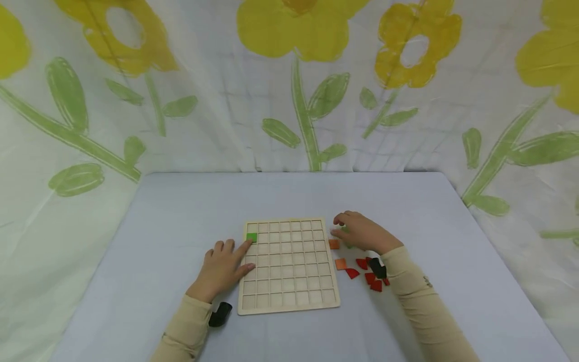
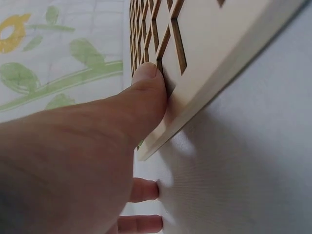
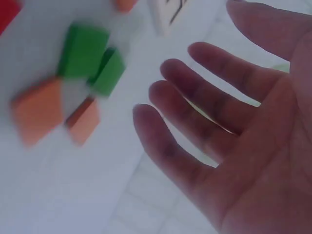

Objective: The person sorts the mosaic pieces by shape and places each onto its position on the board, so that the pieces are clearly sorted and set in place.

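A pale wooden board (image 1: 289,311) with a grid of square cells lies on the table. One green square (image 1: 251,236) sits in its left column, second row from the back, and the index fingertip of my left hand (image 1: 220,268) touches it. In the left wrist view the thumb of my left hand (image 2: 97,131) rests on the board's edge (image 2: 219,63). My right hand (image 1: 365,233) is just right of the board's back corner. In the right wrist view my right hand (image 3: 229,117) holds nothing, its fingers apart, beside green pieces (image 3: 84,51) and orange pieces (image 3: 38,112).
Several red pieces (image 1: 370,278) lie right of the board near the right wrist. Orange squares (image 1: 341,264) lie by the board's right edge. A cloth with painted flowers (image 1: 294,30) hangs behind the table (image 1: 190,201).
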The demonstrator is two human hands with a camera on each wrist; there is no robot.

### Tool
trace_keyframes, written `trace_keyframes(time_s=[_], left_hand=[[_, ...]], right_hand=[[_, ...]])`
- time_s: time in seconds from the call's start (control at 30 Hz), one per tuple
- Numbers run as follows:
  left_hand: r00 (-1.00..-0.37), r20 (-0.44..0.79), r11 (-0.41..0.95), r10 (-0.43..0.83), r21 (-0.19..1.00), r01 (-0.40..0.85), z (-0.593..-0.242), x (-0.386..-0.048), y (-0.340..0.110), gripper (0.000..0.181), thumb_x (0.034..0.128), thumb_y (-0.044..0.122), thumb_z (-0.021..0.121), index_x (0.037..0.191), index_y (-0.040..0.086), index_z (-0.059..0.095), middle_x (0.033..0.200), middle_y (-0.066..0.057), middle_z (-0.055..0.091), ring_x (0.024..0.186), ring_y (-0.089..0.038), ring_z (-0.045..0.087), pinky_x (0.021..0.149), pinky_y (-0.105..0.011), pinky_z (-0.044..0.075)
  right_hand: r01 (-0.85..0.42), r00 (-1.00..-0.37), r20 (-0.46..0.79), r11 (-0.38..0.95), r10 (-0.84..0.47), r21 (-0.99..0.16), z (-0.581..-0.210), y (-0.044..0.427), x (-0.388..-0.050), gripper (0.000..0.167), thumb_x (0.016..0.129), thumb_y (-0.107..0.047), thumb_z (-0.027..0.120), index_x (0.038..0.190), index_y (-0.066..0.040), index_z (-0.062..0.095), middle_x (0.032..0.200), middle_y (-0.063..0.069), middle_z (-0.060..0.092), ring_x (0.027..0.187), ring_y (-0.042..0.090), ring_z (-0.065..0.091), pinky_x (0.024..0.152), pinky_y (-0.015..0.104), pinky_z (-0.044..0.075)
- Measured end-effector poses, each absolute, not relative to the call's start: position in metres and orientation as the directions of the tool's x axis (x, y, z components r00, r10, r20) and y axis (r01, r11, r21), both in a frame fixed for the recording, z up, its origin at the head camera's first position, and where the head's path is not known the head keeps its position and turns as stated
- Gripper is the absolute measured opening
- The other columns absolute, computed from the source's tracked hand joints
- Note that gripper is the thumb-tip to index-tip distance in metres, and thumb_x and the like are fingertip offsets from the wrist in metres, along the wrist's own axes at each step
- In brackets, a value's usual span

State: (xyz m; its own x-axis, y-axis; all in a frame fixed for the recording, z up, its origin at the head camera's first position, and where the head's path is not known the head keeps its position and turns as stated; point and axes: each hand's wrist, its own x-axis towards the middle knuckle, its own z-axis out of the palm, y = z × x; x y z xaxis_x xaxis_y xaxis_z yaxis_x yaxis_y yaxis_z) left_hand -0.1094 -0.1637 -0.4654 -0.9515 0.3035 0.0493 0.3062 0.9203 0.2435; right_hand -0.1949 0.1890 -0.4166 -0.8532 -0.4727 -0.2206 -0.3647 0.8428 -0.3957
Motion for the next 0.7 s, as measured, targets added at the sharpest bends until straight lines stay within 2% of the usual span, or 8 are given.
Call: trace_keyframes(time_s=[0.27, 0.47, 0.7], left_hand=[[-0.955, 0.021, 0.923, 0.297, 0.251, 0.293, -0.465, -0.110, -0.165, 0.060, 0.0897, 0.042, 0.063, 0.141, 0.015, 0.048, 0.115, -0.020, 0.052, 0.105, -0.038, 0.046, 0.086, -0.059, 0.040], [-0.960, 0.006, 0.925, 0.281, 0.265, 0.272, -0.466, -0.110, -0.166, 0.059, 0.0904, 0.042, 0.063, 0.142, 0.017, 0.047, 0.117, -0.020, 0.051, 0.109, -0.040, 0.045, 0.091, -0.062, 0.037], [-0.957, 0.009, 0.922, 0.289, 0.265, 0.281, -0.469, -0.111, -0.165, 0.060, 0.0905, 0.043, 0.062, 0.142, 0.017, 0.047, 0.118, -0.020, 0.051, 0.107, -0.041, 0.046, 0.090, -0.062, 0.037]], right_hand=[[-0.283, -0.889, -0.244, 0.883, -0.389, -0.374, -0.424, 0.226, -0.198, 0.039, 0.093, -0.027, 0.063, 0.123, -0.002, 0.057, 0.115, 0.013, 0.059, 0.104, 0.027, 0.057, 0.087, 0.044, 0.050], [-0.223, -0.899, -0.277, 0.898, -0.340, -0.379, -0.432, 0.234, -0.201, 0.039, 0.092, -0.021, 0.063, 0.126, -0.004, 0.055, 0.119, 0.013, 0.057, 0.107, 0.028, 0.056, 0.088, 0.044, 0.050], [-0.197, -0.906, -0.286, 0.910, -0.311, -0.363, -0.437, 0.238, -0.204, 0.032, 0.090, -0.011, 0.061, 0.121, -0.003, 0.058, 0.117, 0.015, 0.057, 0.102, 0.028, 0.057, 0.087, 0.045, 0.049]])
